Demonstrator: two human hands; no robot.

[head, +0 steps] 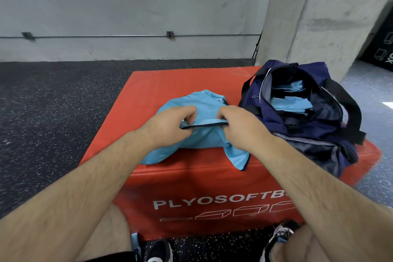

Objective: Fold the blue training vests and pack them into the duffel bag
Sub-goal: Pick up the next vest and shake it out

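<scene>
A light blue training vest (202, 140) with dark trim lies crumpled on the red plyo box (170, 176), one corner hanging over the front edge. My left hand (172, 125) pinches the vest's dark-trimmed edge on the left. My right hand (238, 125) grips the same edge on the right, and the trim runs taut between them. The navy duffel bag (308, 117) stands open on the box's right side, with folded blue vests (291, 102) inside it.
Speckled black rubber floor (53, 112) surrounds the box. A concrete wall runs behind and a concrete pillar (319, 17) rises behind the bag. My knees and shoes are at the box's near side. A scrap of blue fabric (135, 240) shows beside my left leg.
</scene>
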